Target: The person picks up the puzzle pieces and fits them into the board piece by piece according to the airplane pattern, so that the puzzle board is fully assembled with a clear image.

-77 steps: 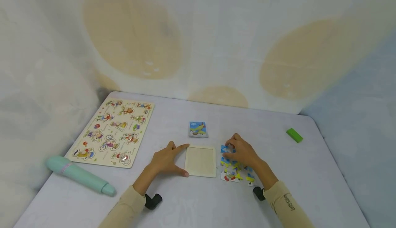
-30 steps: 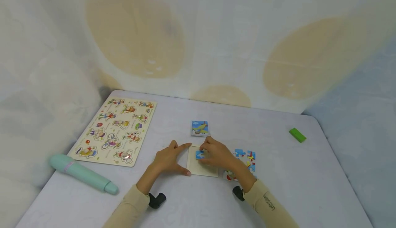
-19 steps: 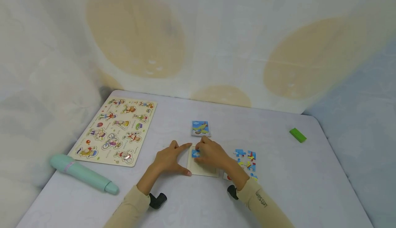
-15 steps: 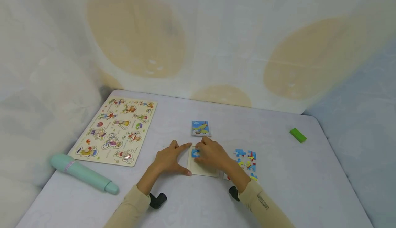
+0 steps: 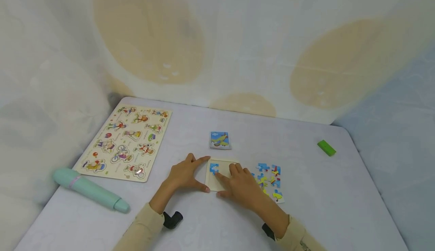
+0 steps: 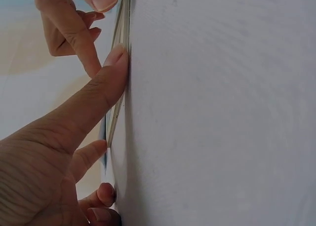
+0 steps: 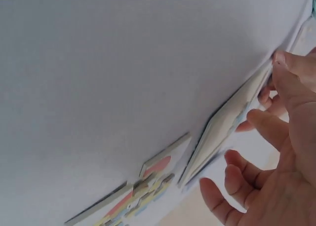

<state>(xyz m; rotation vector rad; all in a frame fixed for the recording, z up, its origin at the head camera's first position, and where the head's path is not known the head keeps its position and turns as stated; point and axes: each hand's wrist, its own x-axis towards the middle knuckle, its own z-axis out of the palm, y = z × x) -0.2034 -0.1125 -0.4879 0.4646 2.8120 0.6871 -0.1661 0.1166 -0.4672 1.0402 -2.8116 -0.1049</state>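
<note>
A blue puzzle piece [image 5: 213, 168] lies in the upper left corner of a square wooden frame [image 5: 211, 183]. My left hand [image 5: 185, 174] touches the frame's left side, thumb and index finger spread at its two corners; in the left wrist view the thumb [image 6: 106, 80] rests along its edge. My right hand [image 5: 242, 186] reaches over the frame from the lower right, its extended index fingertip at the piece's lower edge. It grips nothing. Several loose puzzle pieces [image 5: 275, 181] lie right of the frame, partly hidden by this hand; the right wrist view shows some [image 7: 160, 163] beside the frame [image 7: 217, 130].
Behind the frame lies a small square airplane picture [image 5: 219, 140]. A wooden board with cartoon figures [image 5: 127, 139] is on the left, a mint-green wand-shaped object [image 5: 90, 190] in front of it. A green block [image 5: 326, 147] lies at the far right.
My right hand has carried a blue piece from the right-hand group into the frame and let go of it, then drawn back slightly toward the lower right. My left hand has stayed beside the frame.
</note>
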